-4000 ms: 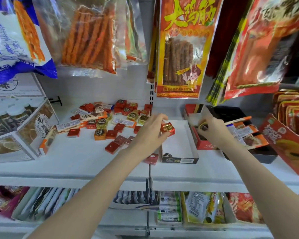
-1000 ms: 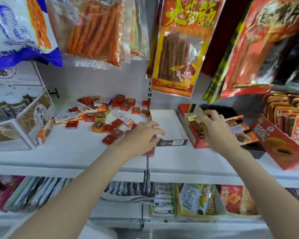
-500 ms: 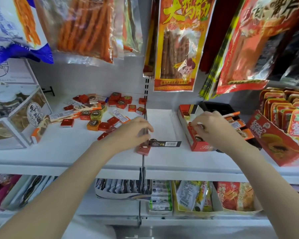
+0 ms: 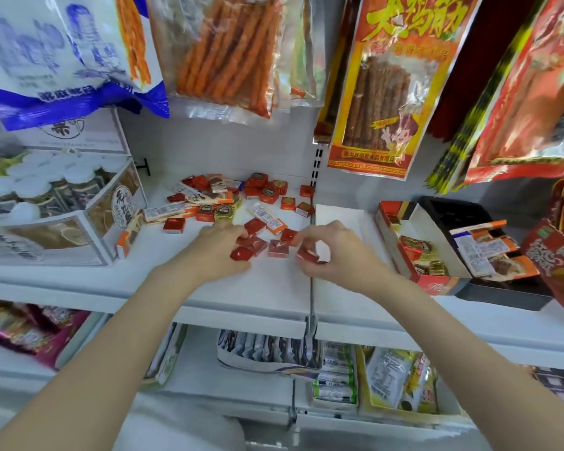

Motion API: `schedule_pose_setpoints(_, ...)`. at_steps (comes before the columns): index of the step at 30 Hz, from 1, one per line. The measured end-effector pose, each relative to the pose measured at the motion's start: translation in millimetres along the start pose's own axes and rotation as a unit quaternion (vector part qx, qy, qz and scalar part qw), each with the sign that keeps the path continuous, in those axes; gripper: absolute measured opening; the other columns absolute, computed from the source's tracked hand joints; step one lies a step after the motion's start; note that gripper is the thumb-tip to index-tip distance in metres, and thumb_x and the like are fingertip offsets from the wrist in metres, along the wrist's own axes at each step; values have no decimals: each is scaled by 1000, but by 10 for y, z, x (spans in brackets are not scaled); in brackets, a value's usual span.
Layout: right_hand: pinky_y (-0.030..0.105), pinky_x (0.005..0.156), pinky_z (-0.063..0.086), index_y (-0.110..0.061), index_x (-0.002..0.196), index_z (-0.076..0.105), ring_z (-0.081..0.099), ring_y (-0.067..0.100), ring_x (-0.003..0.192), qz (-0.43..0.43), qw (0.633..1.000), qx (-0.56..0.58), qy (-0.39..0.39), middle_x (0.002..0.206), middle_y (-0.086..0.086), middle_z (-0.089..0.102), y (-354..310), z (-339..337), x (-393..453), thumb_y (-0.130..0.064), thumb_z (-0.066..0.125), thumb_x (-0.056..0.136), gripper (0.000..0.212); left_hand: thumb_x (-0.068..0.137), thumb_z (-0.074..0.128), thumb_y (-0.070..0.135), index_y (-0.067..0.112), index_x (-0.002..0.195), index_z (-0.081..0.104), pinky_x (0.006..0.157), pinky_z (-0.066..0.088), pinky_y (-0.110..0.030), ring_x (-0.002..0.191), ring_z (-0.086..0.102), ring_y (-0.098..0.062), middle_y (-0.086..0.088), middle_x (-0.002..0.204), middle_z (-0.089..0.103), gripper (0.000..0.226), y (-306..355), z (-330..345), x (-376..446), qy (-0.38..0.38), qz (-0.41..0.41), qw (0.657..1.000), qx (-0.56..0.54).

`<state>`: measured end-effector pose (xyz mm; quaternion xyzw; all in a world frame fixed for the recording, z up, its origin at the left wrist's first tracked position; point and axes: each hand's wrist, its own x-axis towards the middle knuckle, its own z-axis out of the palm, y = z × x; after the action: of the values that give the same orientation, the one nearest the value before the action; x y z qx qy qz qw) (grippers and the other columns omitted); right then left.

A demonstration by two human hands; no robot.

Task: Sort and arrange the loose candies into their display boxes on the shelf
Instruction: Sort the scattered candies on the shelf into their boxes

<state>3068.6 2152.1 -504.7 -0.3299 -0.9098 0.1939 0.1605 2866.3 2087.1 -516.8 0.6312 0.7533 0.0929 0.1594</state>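
Red candies point(image 4: 253, 245) under both hands; labels unreadable.

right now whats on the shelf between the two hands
In the head view, a few red square candies lie on the white shelf between the left hand and the right hand; both hands touch candies.

I see a white metal shelf point(image 4: 258, 288) with a white back panel point(image 4: 228, 151) behind it. A slotted upright point(image 4: 316, 170) runs down the back panel at centre. A vertical divider rail point(image 4: 312, 288) splits the shelf surface. A lower white shelf point(image 4: 209, 379) sits beneath. Lighting is even and bright. Hanging snack bags point(image 4: 391, 86) cover the upper area.
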Motion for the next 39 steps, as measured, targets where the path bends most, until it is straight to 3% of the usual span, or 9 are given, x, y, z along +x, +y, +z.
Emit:
schedule_pose_setpoints(3, 27, 82, 44, -18, 112, 60, 50, 17, 87, 5, 1000, -6, 30, 98, 4, 56, -15, -3, 190, -14, 61, 82, 31, 82, 66, 32, 21, 136, 38, 105, 35, -37, 123, 39, -28, -10, 133, 36, 62, -61, 2, -44, -1, -12, 1000, -16)
schedule_pose_setpoints(6, 35, 93, 42, -21, 128, 51, 51, 27, 106, -21, 995, -101, -14, 120, 8, 49, 0, 165, 363, -11, 56, 85, 44, 82, 65, 30, 25, 137, 36, 104, 36, -37, 123, 40, -27, -10, 130, 38, 63, -75, 43, -59, -6, 11, 999, -30)
schedule_pose_setpoints(8, 38, 98, 36, -26, 137, 39, 42, 33, 118, -29, 981, -186, -54, 136, 11, 39, 8, 304, 431, -12, 50, 88, 52, 83, 63, 32, 30, 142, 27, 106, 35, -38, 126, 37, -28, -11, 131, 36, 69, -77, 73, -49, 2, 21, 999, -34)
schedule_pose_setpoints(11, 40, 100, 31, -30, 140, 32, 33, 33, 114, -20, 966, -244, -87, 137, 12, 36, -16, 400, 460, -12, 39, 93, 51, 87, 56, 38, 35, 143, 20, 103, 34, -37, 125, 30, -26, -8, 129, 34, 67, -47, 136, -39, 12, 20, 1000, -5)
schedule_pose_setpoints(17, 40, 99, 36, -24, 128, 48, 30, 30, 115, 8, 969, -171, -179, 127, 5, 44, -42, 276, 475, -24, 54, 86, 42, 89, 55, 23, 24, 123, 48, 86, 39, -29, 111, 45, -24, -5, 117, 48, 35, -72, 113, 37, 53, 55, 997, -31)
schedule_pose_setpoints(22, 41, 92, 41, -23, 117, 59, 40, 32, 105, 5, 976, -150, -159, 112, 5, 51, -83, 267, 463, -20, 64, 79, 38, 85, 60, 26, 22, 112, 50, 83, 41, -30, 107, 47, -21, -2, 114, 51, 29, -84, 85, 45, 55, 49, 997, -36)
schedule_pose_setpoints(28, 34, 80, 47, -10, 93, 68, 54, 26, 88, -26, 988, -120, -92, 101, 9, 54, -124, 192, 406, -16, 67, 74, 20, 85, 61, 28, 17, 102, 52, 78, 43, -31, 101, 49, -21, -2, 109, 56, 22, -17, 143, 40, 119, 43, 992, -21)
schedule_pose_setpoints(34, 34, 87, 51, -12, 107, 66, 57, 21, 96, 18, 998, -47, 47, 114, 6, 58, -3, -321, 333, -14, 74, 73, 35, 85, 61, 38, 18, 95, 55, 76, 44, -27, 95, 55, -17, 1, 108, 62, 23, -51, 96, 23, 119, 36, 990, -69)
schedule_pose_setpoints(39, 32, 91, 49, -18, 116, 60, 56, 20, 103, 108, 983, -143, -32, 123, 3, 57, 403, -288, 151, -19, 68, 79, 38, 86, 62, 24, 21, 101, 53, 83, 47, -28, 103, 55, -17, 1, 115, 60, 17, 16, 52, 12, 137, 57, 987, -64)
